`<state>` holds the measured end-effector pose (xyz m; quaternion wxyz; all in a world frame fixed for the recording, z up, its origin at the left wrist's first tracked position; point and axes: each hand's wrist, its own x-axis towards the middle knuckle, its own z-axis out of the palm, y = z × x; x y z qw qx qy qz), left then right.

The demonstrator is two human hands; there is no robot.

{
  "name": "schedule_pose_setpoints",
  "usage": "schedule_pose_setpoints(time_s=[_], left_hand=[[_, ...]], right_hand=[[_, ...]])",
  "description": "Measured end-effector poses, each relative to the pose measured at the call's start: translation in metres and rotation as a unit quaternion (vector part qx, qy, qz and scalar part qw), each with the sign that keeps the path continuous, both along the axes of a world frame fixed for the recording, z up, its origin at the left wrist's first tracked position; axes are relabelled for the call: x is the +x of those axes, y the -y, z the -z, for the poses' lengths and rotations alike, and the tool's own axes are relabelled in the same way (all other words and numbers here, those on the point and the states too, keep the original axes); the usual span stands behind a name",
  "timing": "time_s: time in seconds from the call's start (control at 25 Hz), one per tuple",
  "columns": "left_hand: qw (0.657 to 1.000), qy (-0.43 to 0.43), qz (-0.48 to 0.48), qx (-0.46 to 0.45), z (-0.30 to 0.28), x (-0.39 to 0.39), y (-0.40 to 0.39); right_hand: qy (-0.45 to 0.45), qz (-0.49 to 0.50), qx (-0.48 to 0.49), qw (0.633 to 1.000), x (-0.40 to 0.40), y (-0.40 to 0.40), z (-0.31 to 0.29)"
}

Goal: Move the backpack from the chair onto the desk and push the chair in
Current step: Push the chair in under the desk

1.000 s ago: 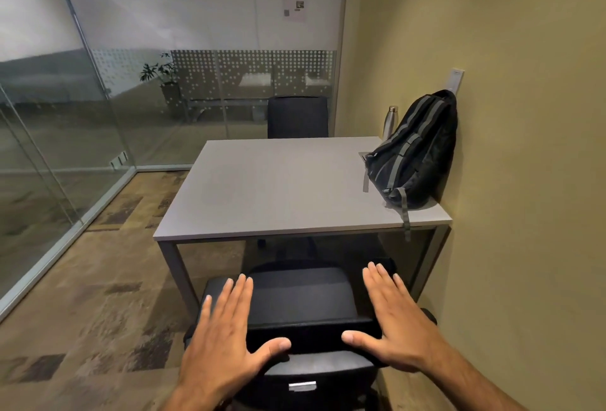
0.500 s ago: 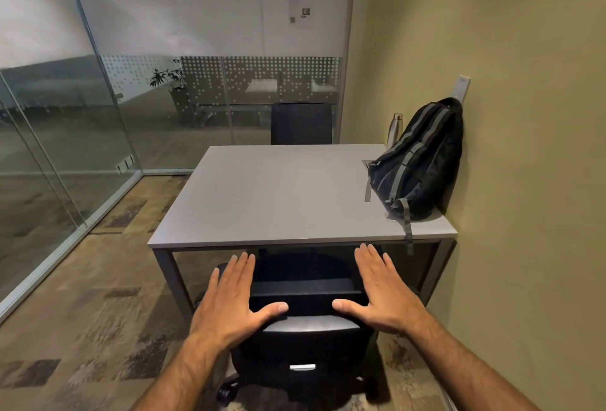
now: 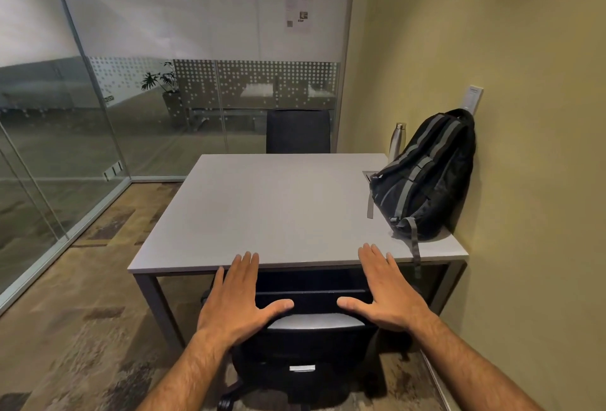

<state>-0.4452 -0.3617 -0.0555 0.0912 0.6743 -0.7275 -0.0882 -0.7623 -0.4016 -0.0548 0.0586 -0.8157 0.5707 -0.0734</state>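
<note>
A black backpack (image 3: pixel 426 177) with grey straps stands on the right end of the grey desk (image 3: pixel 262 213), leaning against the yellow wall. One strap hangs over the desk's front edge. The black office chair (image 3: pixel 314 345) sits at the near side with its seat tucked under the desk and its backrest close to the edge. My left hand (image 3: pixel 236 299) and my right hand (image 3: pixel 387 292) rest flat on the top of the backrest, fingers spread, thumbs pointing toward each other. Neither hand holds anything.
A steel bottle (image 3: pixel 396 141) stands behind the backpack by the wall. A second dark chair (image 3: pixel 298 131) faces the desk's far side. Glass partitions (image 3: pixel 65 131) run along the left and back. Patterned carpet (image 3: pixel 82 328) lies to the left.
The chair has rolled forward under the desk with both hands on its backrest. The hands now reach the desk's front edge. The backpack has not moved.
</note>
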Motion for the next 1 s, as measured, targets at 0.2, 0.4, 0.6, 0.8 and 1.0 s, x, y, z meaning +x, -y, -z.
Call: schedule_pose_setpoints(time_s=[0.2,0.4,0.6,0.8,1.0], left_hand=[[1.000,0.011,0.008,0.006,0.001,0.007,0.045],[1.000,0.015,0.010,-0.001,0.005,0.013,0.081],[1.000,0.013,-0.002,0.008,0.005,0.017,0.133],[1.000,0.010,0.003,0.001,0.006,0.014,0.146],[1.000,0.002,-0.011,0.003,0.003,0.010,0.170]], right_hand=[[-0.008,0.010,-0.005,1.000,0.006,0.039,-0.001],[-0.009,0.018,-0.015,1.000,0.011,0.069,0.001],[-0.017,0.021,-0.011,1.000,0.016,0.125,0.000],[-0.021,0.019,-0.015,0.999,0.012,0.137,-0.001],[-0.020,0.013,-0.013,1.000,0.010,0.167,-0.002]])
